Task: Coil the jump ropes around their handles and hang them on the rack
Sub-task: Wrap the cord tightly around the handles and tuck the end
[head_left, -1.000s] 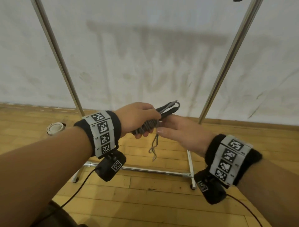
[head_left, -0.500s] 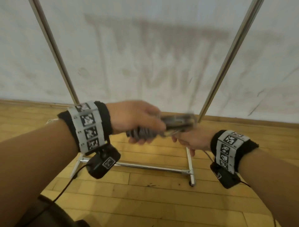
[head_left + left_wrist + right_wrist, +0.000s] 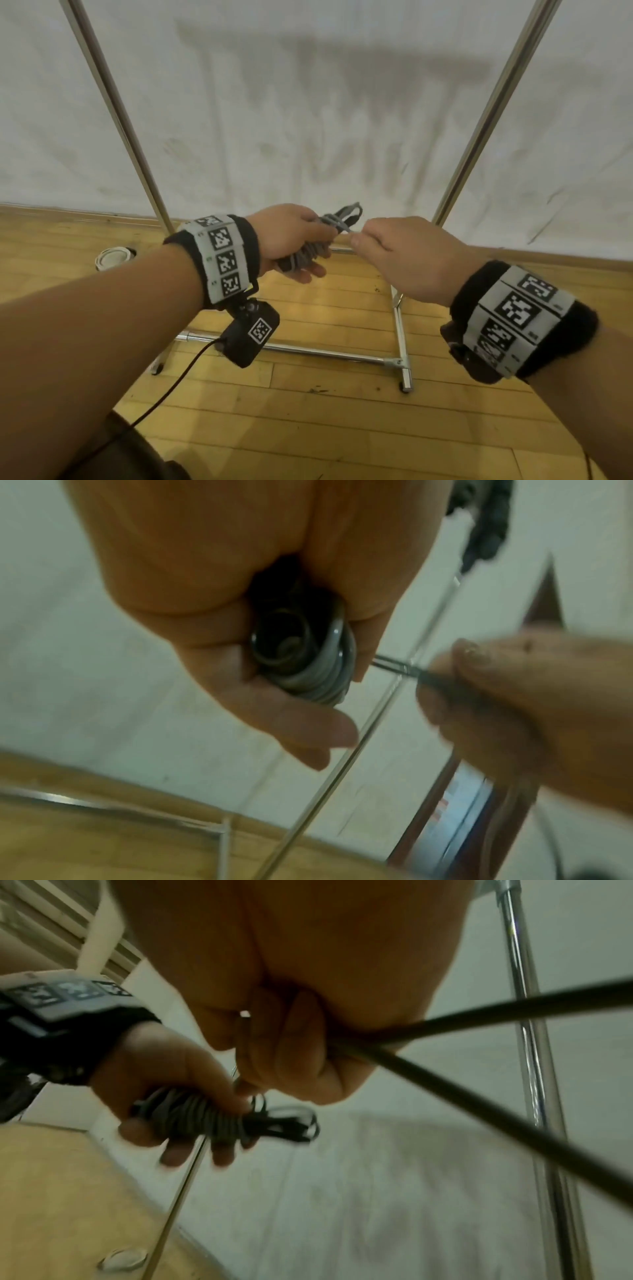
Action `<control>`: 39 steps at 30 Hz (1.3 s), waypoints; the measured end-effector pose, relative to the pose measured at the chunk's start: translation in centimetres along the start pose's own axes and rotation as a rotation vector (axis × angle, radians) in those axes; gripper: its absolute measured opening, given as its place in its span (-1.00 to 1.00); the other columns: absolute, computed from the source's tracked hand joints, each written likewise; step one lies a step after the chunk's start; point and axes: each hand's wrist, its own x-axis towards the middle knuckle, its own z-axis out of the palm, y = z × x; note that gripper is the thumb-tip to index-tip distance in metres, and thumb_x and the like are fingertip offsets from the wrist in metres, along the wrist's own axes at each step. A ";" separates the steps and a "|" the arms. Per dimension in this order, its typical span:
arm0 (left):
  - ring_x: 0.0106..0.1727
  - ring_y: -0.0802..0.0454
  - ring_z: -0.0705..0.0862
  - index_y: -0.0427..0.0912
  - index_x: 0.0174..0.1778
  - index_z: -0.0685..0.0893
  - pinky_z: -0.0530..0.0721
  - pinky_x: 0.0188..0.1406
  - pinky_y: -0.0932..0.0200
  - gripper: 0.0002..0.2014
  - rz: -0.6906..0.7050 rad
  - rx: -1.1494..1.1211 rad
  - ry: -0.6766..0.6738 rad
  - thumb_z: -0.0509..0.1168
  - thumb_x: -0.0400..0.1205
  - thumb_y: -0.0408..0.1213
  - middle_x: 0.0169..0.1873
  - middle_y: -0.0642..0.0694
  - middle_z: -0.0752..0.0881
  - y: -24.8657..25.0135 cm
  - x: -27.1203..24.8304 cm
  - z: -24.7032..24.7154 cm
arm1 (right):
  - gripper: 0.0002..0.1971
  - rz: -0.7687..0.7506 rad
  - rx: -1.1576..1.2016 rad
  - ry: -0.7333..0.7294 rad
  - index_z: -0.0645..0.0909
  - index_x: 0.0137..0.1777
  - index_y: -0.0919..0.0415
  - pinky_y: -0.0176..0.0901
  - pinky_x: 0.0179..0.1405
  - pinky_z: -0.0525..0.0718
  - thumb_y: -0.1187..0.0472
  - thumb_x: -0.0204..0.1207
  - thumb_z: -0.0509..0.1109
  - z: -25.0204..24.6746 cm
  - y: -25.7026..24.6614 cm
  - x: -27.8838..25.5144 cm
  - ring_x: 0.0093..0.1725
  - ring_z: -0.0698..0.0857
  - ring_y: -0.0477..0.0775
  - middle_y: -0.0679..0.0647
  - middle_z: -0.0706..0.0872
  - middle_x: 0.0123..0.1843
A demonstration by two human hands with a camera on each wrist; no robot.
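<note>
The left hand (image 3: pixel 291 236) grips the grey jump rope bundle wound round its handles (image 3: pixel 308 253), in front of the chrome metal rack (image 3: pixel 479 130). The right hand (image 3: pixel 404 253), a second ago under the bundle, now pinches the rope's tail (image 3: pixel 394 666) taut to the right; the dangling end is gone, so likely only hanging remains.

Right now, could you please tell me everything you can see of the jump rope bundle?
The jump rope bundle is a grey cord wound in tight turns around dark handles, lying roughly level in mid-air before the rack. The left hand grips its wrapped middle; dark loops stick out past the fingers. The right hand pinches a short taut strand leading from it.
</note>
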 end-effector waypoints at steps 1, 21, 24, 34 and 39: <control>-0.10 -0.23 0.90 -0.23 0.27 0.71 0.82 -0.34 0.02 -0.79 0.023 -0.113 -0.019 0.41 0.79 -0.20 0.06 -0.32 0.86 0.2 -0.2 -0.3 | -0.59 0.025 0.051 0.014 0.54 -0.14 0.01 -0.12 -0.36 0.42 -0.15 0.81 0.03 0.5 0.3 -0.1 -0.33 0.57 -0.05 -0.04 0.61 -0.32; -0.33 0.07 0.83 0.13 0.04 0.70 0.80 -0.41 0.20 -0.87 0.073 0.667 -0.317 0.43 0.67 0.05 -0.25 0.01 0.88 -0.7 -2.3 5.7 | -0.80 0.056 -0.085 -0.380 0.70 0.03 0.04 0.00 -0.02 0.70 0.00 0.76 0.30 1.7 3.2 0.8 -0.07 0.69 0.07 -0.01 0.73 -0.09; -0.35 0.08 0.82 0.08 0.08 0.67 0.87 -0.36 0.15 -0.80 -0.008 0.826 -0.143 0.35 0.72 0.10 -0.18 -0.03 0.87 -1.5 -1.3 6.2 | -0.71 0.012 -0.236 -0.245 0.66 -0.09 0.08 -0.12 -0.20 0.59 -0.08 0.75 0.30 0.0 2.0 1.2 -0.21 0.61 0.02 -0.01 0.65 -0.20; -0.24 -0.34 0.85 -0.25 0.32 0.67 0.87 -0.12 -0.26 -0.71 0.096 -0.197 0.014 0.28 0.80 -0.14 -0.15 -0.34 0.86 0.7 -0.3 -0.2 | -0.70 0.053 0.087 -0.062 0.62 0.13 0.05 -0.08 -0.16 0.61 0.00 0.85 0.07 -1.1 0.0 -0.8 -0.18 0.64 -0.07 -0.04 0.67 -0.16; -0.22 -0.38 0.84 -0.34 0.39 0.60 0.85 -0.09 -0.21 -0.59 0.160 -0.436 -0.208 0.29 0.77 -0.09 -0.04 -0.40 0.82 0.8 -1.4 -0.3 | -0.74 0.079 0.428 -0.203 0.59 0.03 0.13 -0.15 -0.46 0.67 0.06 0.84 0.13 -0.2 2.0 -1.4 -0.50 0.55 -0.06 -0.05 0.59 -0.43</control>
